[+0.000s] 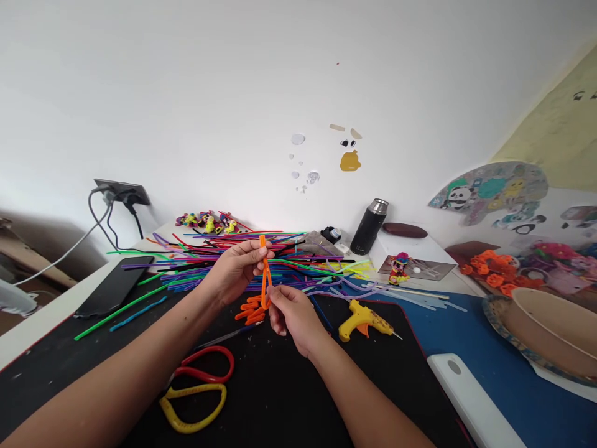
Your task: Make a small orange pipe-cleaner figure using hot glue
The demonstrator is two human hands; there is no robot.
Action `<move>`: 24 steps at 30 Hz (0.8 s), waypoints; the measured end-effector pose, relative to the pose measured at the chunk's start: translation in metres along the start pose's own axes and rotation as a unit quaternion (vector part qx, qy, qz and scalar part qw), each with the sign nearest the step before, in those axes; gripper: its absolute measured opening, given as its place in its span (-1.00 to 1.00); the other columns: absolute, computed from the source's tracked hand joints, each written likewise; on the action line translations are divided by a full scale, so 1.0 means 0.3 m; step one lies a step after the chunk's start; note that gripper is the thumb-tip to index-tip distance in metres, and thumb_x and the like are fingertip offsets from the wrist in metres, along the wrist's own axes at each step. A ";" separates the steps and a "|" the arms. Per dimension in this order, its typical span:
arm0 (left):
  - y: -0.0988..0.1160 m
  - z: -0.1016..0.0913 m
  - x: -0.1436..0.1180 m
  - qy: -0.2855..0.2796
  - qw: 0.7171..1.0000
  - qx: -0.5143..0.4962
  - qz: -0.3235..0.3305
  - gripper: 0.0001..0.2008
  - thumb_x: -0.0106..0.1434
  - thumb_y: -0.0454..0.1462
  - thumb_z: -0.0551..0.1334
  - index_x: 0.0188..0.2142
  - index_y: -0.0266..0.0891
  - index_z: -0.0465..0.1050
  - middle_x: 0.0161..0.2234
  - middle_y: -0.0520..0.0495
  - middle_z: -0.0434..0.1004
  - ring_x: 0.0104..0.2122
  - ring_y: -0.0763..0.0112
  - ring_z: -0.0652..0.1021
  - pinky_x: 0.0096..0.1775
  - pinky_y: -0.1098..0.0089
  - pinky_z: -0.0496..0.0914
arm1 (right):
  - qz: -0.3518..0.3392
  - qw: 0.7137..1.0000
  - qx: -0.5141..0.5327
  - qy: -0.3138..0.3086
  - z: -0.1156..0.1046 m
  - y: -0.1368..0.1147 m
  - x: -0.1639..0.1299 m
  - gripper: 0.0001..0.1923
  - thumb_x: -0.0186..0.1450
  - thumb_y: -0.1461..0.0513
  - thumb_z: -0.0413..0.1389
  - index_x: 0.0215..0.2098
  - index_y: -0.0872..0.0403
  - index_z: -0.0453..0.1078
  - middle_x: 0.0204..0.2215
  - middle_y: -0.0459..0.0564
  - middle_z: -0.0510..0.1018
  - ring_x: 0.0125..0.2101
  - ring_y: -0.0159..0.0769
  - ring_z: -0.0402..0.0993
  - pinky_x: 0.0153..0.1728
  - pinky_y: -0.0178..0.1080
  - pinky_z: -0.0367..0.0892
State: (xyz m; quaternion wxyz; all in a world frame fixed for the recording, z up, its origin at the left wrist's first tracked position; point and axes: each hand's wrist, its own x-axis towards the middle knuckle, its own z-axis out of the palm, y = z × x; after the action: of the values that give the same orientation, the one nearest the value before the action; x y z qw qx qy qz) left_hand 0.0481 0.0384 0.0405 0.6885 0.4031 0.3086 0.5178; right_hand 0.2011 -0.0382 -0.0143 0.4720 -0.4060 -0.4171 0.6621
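The left hand [236,267] pinches the top of a bent orange pipe cleaner [265,274], fingers clamped on its upper end, while the right hand [291,314] grips its lower loop between thumb and forefinger – the piece hangs upright between both hands, above the black mat [280,398] on the tabletop. Just behind that mat lies a heap of long coloured pipe cleaners [224,258]. On the mat, short orange cut pieces [250,309] sit beneath the hands; red-and-yellow-handled scissors [198,389] lie nearer the person – a yellow glue gun [361,320] rests at its right edge
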 end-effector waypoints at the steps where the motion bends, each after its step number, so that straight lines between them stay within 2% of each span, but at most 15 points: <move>1: 0.003 0.005 -0.004 0.001 1.000 0.011 0.009 -0.68 -0.08 -0.28 0.67 -0.35 -0.34 0.70 -0.41 -0.13 0.69 -0.58 0.57 0.46 -0.54 0.55 0.34 | -0.004 1.000 -0.015 0.011 -0.002 0.001 0.003 -0.41 0.22 -0.27 0.32 -0.40 0.06 0.40 -0.71 -0.26 0.33 -0.74 -0.49 0.17 -0.70 -0.36 -0.06; 6: 0.020 0.016 -0.018 0.030 0.996 0.051 0.073 -0.66 -0.09 -0.23 0.68 -0.39 -0.30 0.65 -0.41 -0.11 0.70 -0.55 0.50 0.52 -0.48 0.49 0.42 | -0.063 0.990 -0.120 0.025 -0.009 0.002 0.003 -0.37 0.33 -0.33 0.15 -0.28 0.06 0.45 -0.66 -0.23 0.37 -0.73 -0.46 0.22 -0.66 -0.35 0.04; 10: 0.025 0.003 -0.011 0.055 0.992 0.041 0.104 -0.64 -0.09 -0.22 0.68 -0.38 -0.28 0.63 -0.42 -0.09 0.69 -0.54 0.46 0.56 -0.42 0.46 0.49 | -0.108 0.977 -0.184 0.015 -0.010 -0.004 -0.014 -0.39 0.44 -0.31 0.03 -0.21 0.04 0.44 -0.59 -0.20 0.42 -0.69 -0.44 0.27 -0.60 -0.33 0.14; 13: 0.025 -0.002 -0.005 0.065 0.991 0.032 0.111 -0.63 -0.12 -0.21 0.69 -0.40 -0.28 0.63 -0.41 -0.09 0.70 -0.52 0.47 0.56 -0.43 0.48 0.50 | -0.126 0.962 -0.240 0.018 -0.014 -0.004 -0.023 -0.46 0.47 -0.26 0.04 -0.26 0.01 0.40 -0.56 -0.17 0.45 -0.66 -0.40 0.30 -0.55 -0.31 0.15; 16: 0.026 0.003 -0.006 0.062 0.991 0.034 0.111 -0.62 -0.12 -0.19 0.69 -0.41 -0.29 0.62 -0.41 -0.08 0.69 -0.52 0.48 0.55 -0.43 0.49 0.50 | -0.153 0.933 -0.324 0.039 -0.017 0.000 -0.026 -0.49 0.50 -0.20 0.06 -0.36 0.00 0.34 -0.57 -0.14 0.47 -0.61 -0.37 0.33 -0.51 -0.30 0.11; 18: 0.026 0.007 -0.010 0.059 0.991 0.038 0.111 -0.63 -0.10 -0.19 0.69 -0.40 -0.29 0.62 -0.41 -0.07 0.69 -0.52 0.49 0.55 -0.43 0.50 0.51 | -0.155 0.919 -0.358 0.044 -0.017 0.001 -0.027 -0.51 0.52 -0.17 0.03 -0.35 0.00 0.35 -0.57 -0.13 0.48 -0.60 -0.36 0.34 -0.50 -0.30 0.09; 24: 0.020 0.007 -0.010 0.051 0.992 0.039 0.112 -0.62 -0.09 -0.20 0.69 -0.37 -0.29 0.62 -0.41 -0.08 0.70 -0.50 0.46 0.58 -0.42 0.50 0.52 | -0.136 0.931 -0.336 0.051 -0.020 -0.007 -0.023 -0.50 0.54 -0.17 0.00 -0.35 0.01 0.31 -0.57 -0.16 0.47 -0.63 -0.40 0.35 -0.50 -0.33 0.14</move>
State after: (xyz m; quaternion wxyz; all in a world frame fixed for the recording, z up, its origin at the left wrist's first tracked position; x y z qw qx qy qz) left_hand 0.0462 0.0358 0.0466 0.5933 0.4345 0.3165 0.5992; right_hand 0.2088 -0.0434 -0.0135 0.4139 -0.5136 -0.6417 0.3913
